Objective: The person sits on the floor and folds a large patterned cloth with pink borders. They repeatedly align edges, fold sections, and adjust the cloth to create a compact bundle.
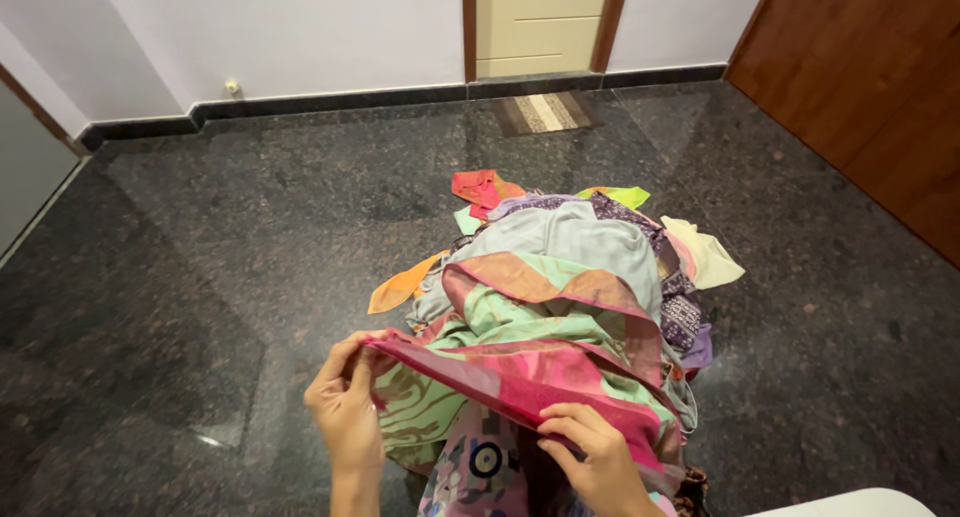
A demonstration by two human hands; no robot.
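A pile of clothes (590, 247) lies on the dark polished floor in front of me. On top is a green patterned cloth with a pink and gold border (520, 322). My left hand (343, 402) pinches the pink border at its left end. My right hand (595, 452) grips the same border further right, low in the view. The border is stretched between both hands. A grey garment (575, 237) lies behind it in the pile.
The dark granite floor (200, 277) spreads around the pile. A striped doormat (545, 112) lies before a cream door (540, 22) at the back. A brown wooden wardrobe (880, 87) stands at the right. An orange cloth (400, 287) and a cream cloth (710, 252) stick out.
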